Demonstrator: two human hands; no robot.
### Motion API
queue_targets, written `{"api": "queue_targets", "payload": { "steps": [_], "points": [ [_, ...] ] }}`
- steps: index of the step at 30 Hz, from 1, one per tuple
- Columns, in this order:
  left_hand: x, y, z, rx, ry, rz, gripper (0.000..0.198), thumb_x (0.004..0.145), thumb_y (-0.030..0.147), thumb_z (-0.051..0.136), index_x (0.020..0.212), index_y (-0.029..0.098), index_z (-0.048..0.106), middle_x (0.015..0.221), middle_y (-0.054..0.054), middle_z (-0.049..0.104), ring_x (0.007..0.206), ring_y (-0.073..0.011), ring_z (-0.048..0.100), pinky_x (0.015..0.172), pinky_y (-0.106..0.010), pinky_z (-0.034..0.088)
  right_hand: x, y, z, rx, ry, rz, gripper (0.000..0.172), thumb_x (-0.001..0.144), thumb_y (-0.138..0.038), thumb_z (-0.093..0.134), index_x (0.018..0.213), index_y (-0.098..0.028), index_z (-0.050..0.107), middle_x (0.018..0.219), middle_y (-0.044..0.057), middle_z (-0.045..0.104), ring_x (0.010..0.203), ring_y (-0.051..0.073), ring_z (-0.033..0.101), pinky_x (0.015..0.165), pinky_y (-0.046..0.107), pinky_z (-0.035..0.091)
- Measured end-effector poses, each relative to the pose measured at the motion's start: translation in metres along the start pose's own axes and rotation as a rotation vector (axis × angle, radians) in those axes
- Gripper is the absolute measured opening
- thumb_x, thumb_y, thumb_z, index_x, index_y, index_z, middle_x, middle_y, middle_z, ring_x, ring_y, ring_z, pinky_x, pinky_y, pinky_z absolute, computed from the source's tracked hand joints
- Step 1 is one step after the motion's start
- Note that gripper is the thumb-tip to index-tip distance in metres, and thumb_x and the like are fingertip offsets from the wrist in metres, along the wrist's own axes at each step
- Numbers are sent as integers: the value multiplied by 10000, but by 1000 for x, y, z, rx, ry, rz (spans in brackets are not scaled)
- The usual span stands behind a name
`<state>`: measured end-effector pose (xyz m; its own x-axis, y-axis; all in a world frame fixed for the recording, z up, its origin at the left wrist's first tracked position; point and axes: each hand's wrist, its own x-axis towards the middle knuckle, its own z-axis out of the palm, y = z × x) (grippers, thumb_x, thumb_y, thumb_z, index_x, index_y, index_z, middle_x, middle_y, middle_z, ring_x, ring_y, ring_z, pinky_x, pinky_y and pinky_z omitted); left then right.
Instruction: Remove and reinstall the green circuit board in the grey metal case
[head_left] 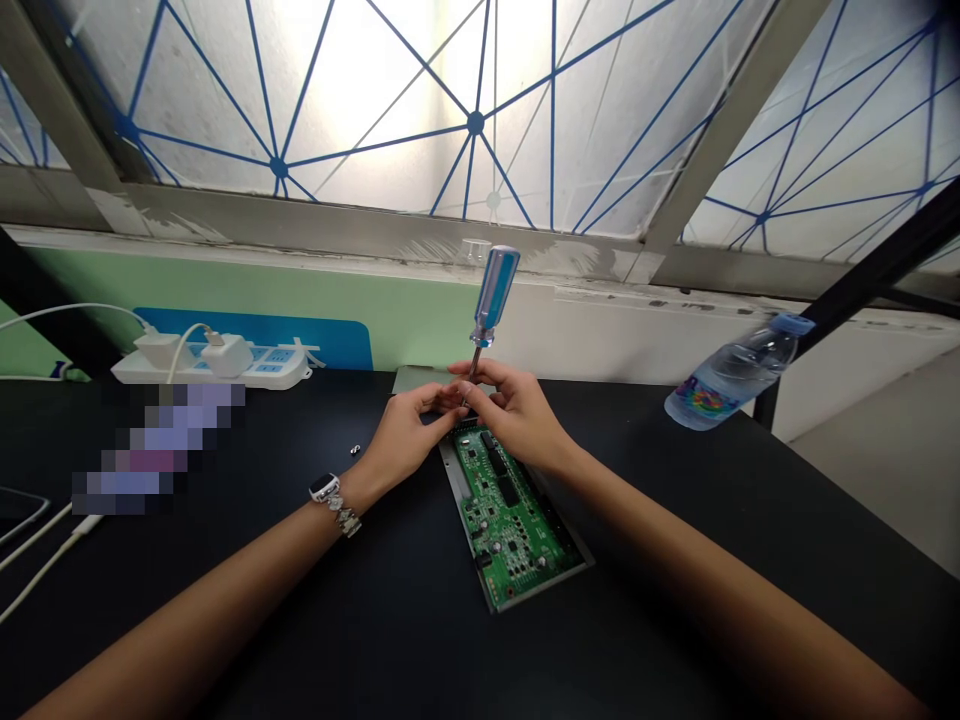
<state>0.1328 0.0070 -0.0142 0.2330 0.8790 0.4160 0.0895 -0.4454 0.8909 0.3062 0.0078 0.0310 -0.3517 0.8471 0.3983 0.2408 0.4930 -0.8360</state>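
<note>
Toward the far edge of the black desk (360,640), pinching a blue-handled screwdriver (496,292) by the shaft with the right hand (526,412), beside a closed left hand (409,430) (can't tell on what), at the green circuit board (517,535). Probably mid-screw, with small hardware (355,450) loose toward the left edge.

No text is readable. Right of the circuit board (517,530), a clear bottle (757,358) wears a colourful label (705,394), too blurred to read; the board's markings are too small.
</note>
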Motion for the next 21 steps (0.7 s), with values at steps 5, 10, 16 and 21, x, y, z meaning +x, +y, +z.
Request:
{"api": "queue_targets", "payload": {
  "steps": [5, 10, 16, 21],
  "points": [
    [1, 4, 7, -1, -30, -3, 167, 930, 295, 692, 957, 149, 768, 969, -81, 812, 921, -242, 764, 871, -355, 587, -2, 0, 4, 23, 9, -65, 188, 963, -286, 640, 1125, -207, 695, 1094, 72, 680, 867, 175, 668, 600, 276, 551],
    [0, 6, 5, -17, -37, -27, 199, 919, 323, 713, 977, 142, 773, 978, -96, 819, 944, -260, 779, 880, -370, 611, 2, 6, 1, 115, 122, -33, 177, 901, -319, 730, 1013, -207, 652, 928, 28, 648, 808, 168, 649, 530, 251, 537],
    [-3, 4, -4, 35, -5, -17, 164, 903, 293, 731, 1004, 167, 762, 984, -73, 812, 949, -240, 775, 893, -354, 604, 4, 5, -5, 134, 83, -5, 176, 899, -335, 727, 959, -173, 693, 905, 38, 678, 749, 152, 638, 519, 247, 519],
    [-4, 4, -4, 114, 15, 17, 112, 910, 285, 716, 913, 176, 736, 936, -56, 788, 911, -226, 753, 846, -334, 586, 0, -5, -3, 78, 6, -31, 203, 953, -323, 640, 1080, -173, 693, 989, 64, 703, 817, 168, 658, 562, 259, 516]
  ]
}}
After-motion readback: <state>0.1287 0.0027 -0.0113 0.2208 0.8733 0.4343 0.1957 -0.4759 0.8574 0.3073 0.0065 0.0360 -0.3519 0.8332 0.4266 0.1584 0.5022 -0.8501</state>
